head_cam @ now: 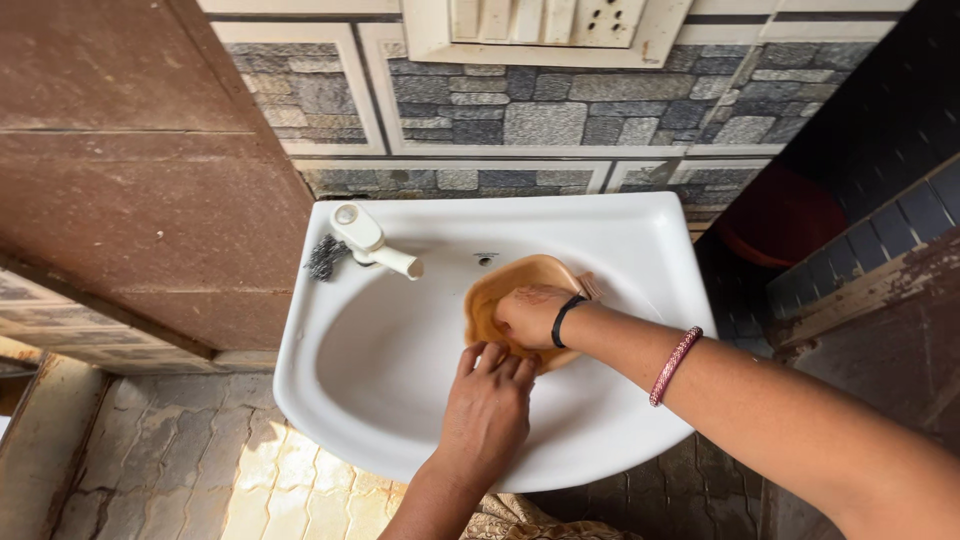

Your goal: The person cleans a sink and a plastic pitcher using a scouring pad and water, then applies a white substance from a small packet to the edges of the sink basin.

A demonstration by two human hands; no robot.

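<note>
A tan plastic bowl-like dish (510, 280) lies tilted inside the white wash basin (400, 400). My right hand (528, 315) reaches in from the right and presses inside the dish; it wears a black band at the wrist and a pink bangle further up the forearm. My left hand (487, 405) comes from below and grips the dish's near edge with fingers curled over it. What lies under my right palm is hidden.
A white tap (372, 243) sits at the basin's back left, with a steel scrubber (324, 256) beside it. A switch panel (545, 25) hangs on the stone-pattern tiled wall. A brown door stands at left, a red tub (780, 220) at right.
</note>
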